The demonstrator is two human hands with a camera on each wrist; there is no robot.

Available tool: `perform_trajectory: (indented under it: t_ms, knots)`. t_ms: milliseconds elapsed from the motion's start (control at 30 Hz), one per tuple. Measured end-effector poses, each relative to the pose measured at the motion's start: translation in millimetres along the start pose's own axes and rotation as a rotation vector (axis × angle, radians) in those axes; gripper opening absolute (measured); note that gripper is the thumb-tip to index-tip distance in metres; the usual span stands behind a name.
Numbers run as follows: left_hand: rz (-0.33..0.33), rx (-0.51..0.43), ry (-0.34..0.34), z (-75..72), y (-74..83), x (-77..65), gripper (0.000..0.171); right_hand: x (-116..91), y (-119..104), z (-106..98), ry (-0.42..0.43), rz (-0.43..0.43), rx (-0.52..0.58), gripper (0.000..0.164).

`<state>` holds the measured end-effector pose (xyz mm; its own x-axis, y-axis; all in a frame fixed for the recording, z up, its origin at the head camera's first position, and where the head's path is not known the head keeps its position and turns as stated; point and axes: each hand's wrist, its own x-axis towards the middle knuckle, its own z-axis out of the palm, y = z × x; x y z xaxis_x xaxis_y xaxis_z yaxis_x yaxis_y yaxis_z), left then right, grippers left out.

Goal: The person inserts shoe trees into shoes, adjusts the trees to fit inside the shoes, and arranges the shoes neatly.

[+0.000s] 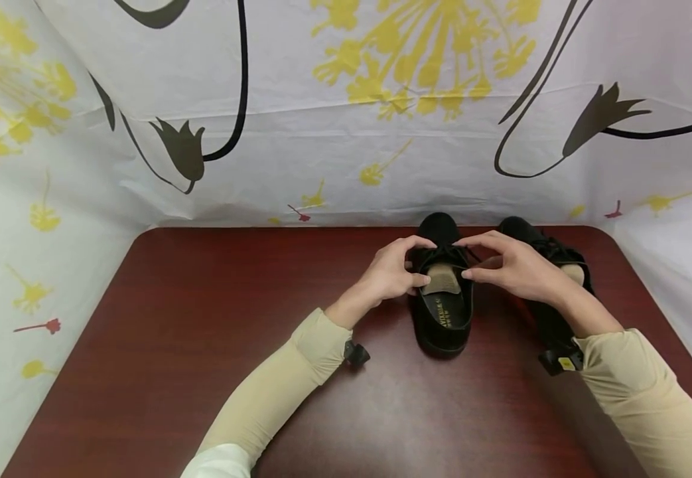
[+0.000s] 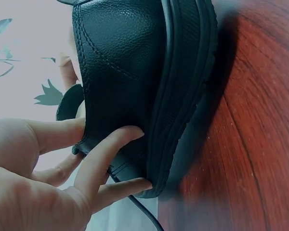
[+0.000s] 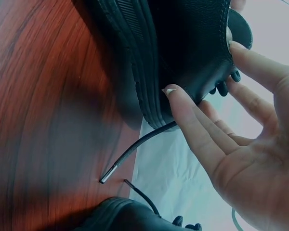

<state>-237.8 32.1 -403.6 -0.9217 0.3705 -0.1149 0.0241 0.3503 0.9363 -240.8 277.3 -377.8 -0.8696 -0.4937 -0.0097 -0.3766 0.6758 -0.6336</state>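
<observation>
A black lace-up shoe [image 1: 441, 342] stands upright near the table's back edge, toe away from me, with a tan insole and gold lettering inside. My left hand [image 1: 389, 269] holds its left side, thumb at the opening's edge and fingers against the leather, as the left wrist view shows. On the other side my right hand [image 1: 515, 265] holds the upper in much the same way, with a finger near the laces. One black lace [image 3: 135, 147] hangs loose beside the right hand. The knot area is partly hidden by the fingers.
A second black shoe [image 1: 519, 229] stands to the right, partly covered by my right hand and forearm. The dark red wooden table [image 1: 250, 299] meets a white patterned cloth [image 1: 298, 146] at the back. Small black cameras sit at both wrists.
</observation>
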Motion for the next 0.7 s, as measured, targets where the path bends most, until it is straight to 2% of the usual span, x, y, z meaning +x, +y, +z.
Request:
perform_trajectory:
  t_ms: [367,700]
  knots:
    - [0.0,0.016,0.008,9.6,5.7,2.8,0.054,-6,3,-6,0.008,0.03,-0.023,0.05]
    - [-0.004,0.06,0.004,17.5,9.0,7.1,0.053,-7,3,-11,0.004,0.043,-0.118,0.048]
